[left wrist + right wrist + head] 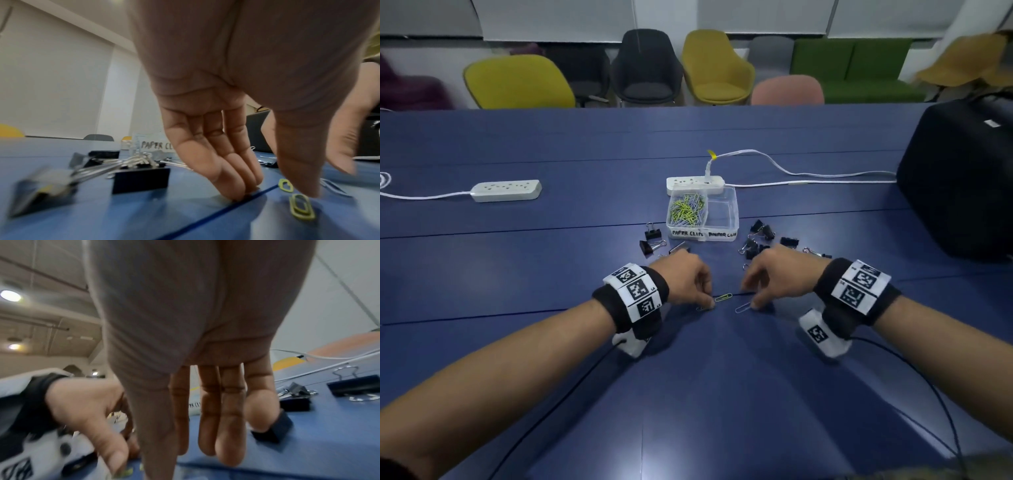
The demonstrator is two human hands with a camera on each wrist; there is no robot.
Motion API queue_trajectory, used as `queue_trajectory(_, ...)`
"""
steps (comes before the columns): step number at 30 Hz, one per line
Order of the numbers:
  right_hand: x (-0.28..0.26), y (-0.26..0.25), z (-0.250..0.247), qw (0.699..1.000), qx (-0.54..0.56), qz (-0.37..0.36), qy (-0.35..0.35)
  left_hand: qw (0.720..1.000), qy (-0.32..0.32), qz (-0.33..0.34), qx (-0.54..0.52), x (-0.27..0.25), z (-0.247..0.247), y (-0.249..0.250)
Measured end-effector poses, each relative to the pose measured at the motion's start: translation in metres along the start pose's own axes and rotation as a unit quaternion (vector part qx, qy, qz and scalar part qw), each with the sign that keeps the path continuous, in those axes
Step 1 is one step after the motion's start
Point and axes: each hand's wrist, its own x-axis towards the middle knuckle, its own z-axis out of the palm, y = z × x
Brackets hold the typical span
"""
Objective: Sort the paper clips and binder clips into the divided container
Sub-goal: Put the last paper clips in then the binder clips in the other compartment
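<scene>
Room: white blinds along the far wall, a row of chairs (714, 68) under them in yellow, black, pink and green. Ceiling lights show in the right wrist view.

Table (722, 394): large, blue, with seams running across it. A black case (959, 178) sits at its right edge. Two white power strips: one (506, 190) far left, one (695, 185) at centre with a plugged-in white cable (791, 169) trailing right.

Container (702, 216): clear, two sections, touching the front of the centre strip. Left section labelled PAPER CLIPS, holding a heap of green and silver clips (688, 209). Right section shows nothing inside; its label is too blurred to read fully.

Binder clips: black, loose on the table, a few left of the container (653, 236), more to its right (760, 236), all outside it.

Left hand (681, 279): palm down near the table middle, fingers (236, 178) pressed together with tips on the table, thumb reaching toward a green paper clip (302, 207). Not pinching anything plainly; contact with the clip cannot be told.

Right hand (780, 274): palm down, fingers (226, 426) straight, close together, pointing down; fingertip at the end of a silver paper clip (742, 307). No grip visible.

Another green paper clip (723, 296) lies between the hands on a seam.
</scene>
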Motion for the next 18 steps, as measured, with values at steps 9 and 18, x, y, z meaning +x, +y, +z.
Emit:
queue_trajectory(9, -0.003, -0.001, 0.019, 0.999, -0.014, -0.017, 0.037, 0.999, 0.000, -0.024, 0.026, 0.001, 0.001, 0.011)
queue_trajectory(18, 0.000, -0.011, 0.023, 1.000, -0.012, -0.015, 0.005, 0.998, -0.041, -0.025, 0.046, -0.002, 0.005, 0.007)
